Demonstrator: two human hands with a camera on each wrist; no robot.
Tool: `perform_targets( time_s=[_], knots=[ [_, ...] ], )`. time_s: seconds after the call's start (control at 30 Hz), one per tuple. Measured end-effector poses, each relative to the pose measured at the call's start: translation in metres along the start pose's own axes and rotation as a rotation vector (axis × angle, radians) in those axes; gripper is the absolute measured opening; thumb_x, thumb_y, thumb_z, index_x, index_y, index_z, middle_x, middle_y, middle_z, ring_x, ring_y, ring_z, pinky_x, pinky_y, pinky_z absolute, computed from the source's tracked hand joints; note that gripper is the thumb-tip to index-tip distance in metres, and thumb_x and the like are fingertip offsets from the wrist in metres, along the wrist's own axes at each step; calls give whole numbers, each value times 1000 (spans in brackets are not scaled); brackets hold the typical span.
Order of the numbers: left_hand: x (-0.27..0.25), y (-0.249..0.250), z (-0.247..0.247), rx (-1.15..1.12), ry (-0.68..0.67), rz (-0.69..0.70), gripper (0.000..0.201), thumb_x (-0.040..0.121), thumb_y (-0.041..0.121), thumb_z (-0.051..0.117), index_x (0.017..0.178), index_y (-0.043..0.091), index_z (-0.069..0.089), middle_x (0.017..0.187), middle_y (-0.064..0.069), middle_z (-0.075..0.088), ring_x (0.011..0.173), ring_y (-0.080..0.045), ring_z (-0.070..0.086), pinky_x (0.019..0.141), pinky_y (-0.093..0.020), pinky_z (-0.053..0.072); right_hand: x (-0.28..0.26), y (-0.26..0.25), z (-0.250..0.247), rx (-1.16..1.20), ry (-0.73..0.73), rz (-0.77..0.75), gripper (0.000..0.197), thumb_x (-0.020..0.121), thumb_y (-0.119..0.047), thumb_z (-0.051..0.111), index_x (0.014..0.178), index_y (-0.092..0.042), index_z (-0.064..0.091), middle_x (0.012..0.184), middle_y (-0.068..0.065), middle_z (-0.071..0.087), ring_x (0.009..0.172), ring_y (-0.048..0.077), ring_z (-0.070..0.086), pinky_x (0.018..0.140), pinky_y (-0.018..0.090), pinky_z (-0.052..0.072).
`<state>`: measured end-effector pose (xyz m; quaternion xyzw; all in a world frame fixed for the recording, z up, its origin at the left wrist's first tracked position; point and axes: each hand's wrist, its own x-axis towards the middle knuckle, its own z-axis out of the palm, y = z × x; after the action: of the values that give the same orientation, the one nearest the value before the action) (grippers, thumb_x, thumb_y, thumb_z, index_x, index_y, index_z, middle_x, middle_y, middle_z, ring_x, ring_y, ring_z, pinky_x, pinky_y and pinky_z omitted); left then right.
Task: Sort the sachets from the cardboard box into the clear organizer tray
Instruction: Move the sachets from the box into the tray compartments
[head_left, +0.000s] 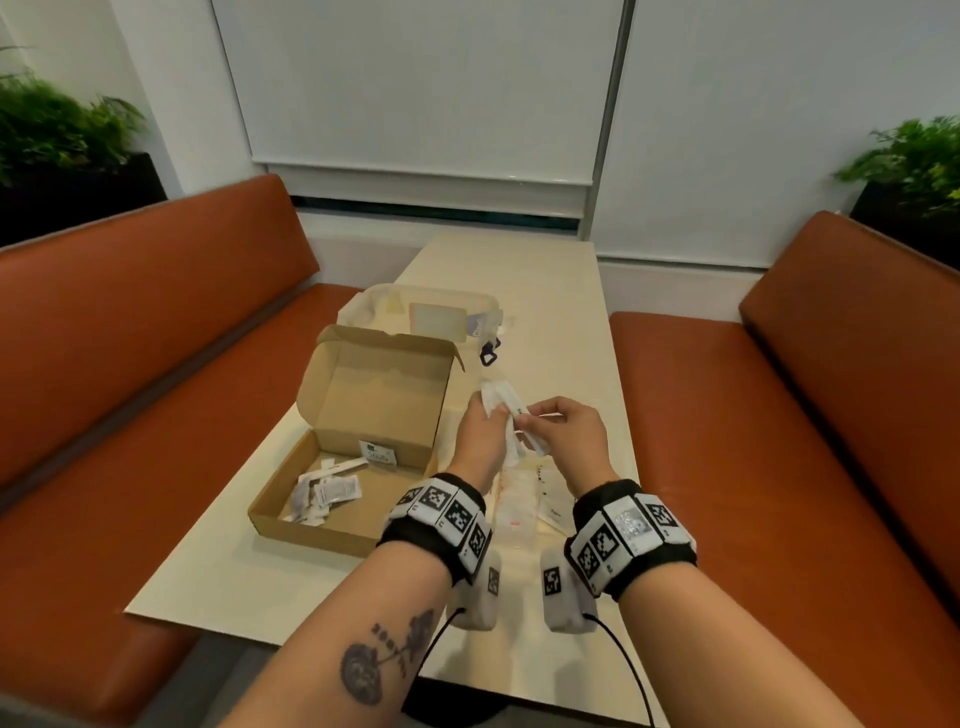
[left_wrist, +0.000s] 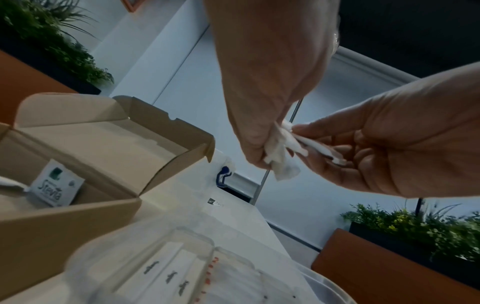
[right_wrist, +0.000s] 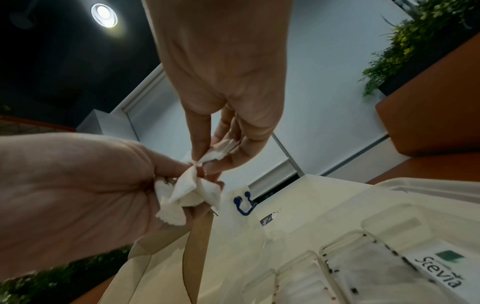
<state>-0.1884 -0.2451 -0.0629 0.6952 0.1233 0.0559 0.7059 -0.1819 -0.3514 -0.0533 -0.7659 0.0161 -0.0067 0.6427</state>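
Note:
My left hand (head_left: 488, 418) grips a bunch of white sachets (head_left: 500, 402) above the table, to the right of the open cardboard box (head_left: 291, 512). My right hand (head_left: 525, 423) pinches a few thin stick sachets (right_wrist: 222, 149) out of that bunch (right_wrist: 187, 192). In the left wrist view the sticks (left_wrist: 318, 148) lie between the right thumb and fingers. Several more sachets (head_left: 324, 493) lie in the box, and a Stevia sachet (left_wrist: 55, 185) leans on its back wall. The clear organizer tray (head_left: 519, 522) sits just below both hands, partly hidden by them, with sachets in its compartments, one a Stevia sachet (right_wrist: 439, 267).
A clear plastic lid or container (head_left: 415, 312) lies behind the box, with a blue clip (head_left: 488, 356) beside it. Orange bench seats (head_left: 753, 467) flank the narrow cream table (head_left: 545, 291). Planters with green plants (head_left: 914, 171) stand behind the benches.

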Motion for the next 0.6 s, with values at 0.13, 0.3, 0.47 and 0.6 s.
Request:
perform_targets(
  time_s=[0.13, 0.3, 0.47, 0.6],
  knots=[
    [3, 6, 0, 35, 4, 15, 35, 100, 11, 36, 134, 11, 40, 121, -13, 56, 106, -29, 58, 92, -40, 49, -6, -5, -2, 81, 2, 12, 10, 77, -8, 75, 79, -8, 66, 79, 14, 71, 66, 22, 65, 68, 32, 56],
    [2, 5, -7, -60, -30, 25, 16, 100, 16, 39, 111, 12, 51, 87, -4, 58, 62, -14, 50, 57, -26, 44, -8, -9, -5, 164, 20, 19, 7, 79, -6, 73, 83, -5, 68, 73, 11, 65, 65, 19, 62, 66, 26, 57],
    [0, 3, -19, -212, -52, -4, 27, 99, 31, 48, 110, 9, 57, 84, -6, 63, 51, -10, 43, 50, -23, 40, -7, -6, -2, 152, 14, -25, 9, 79, -7, 73, 88, -5, 72, 71, 4, 66, 63, 12, 61, 62, 16, 52],
    [3, -4, -32, -245, -53, -48, 38, 87, 45, 62, 104, 11, 63, 74, -1, 67, 42, -5, 41, 47, -18, 43, -3, -4, -3, 73, 28, -39, 15, 79, -9, 73, 94, -5, 74, 81, 6, 71, 71, 14, 64, 75, 22, 55]
  ],
)
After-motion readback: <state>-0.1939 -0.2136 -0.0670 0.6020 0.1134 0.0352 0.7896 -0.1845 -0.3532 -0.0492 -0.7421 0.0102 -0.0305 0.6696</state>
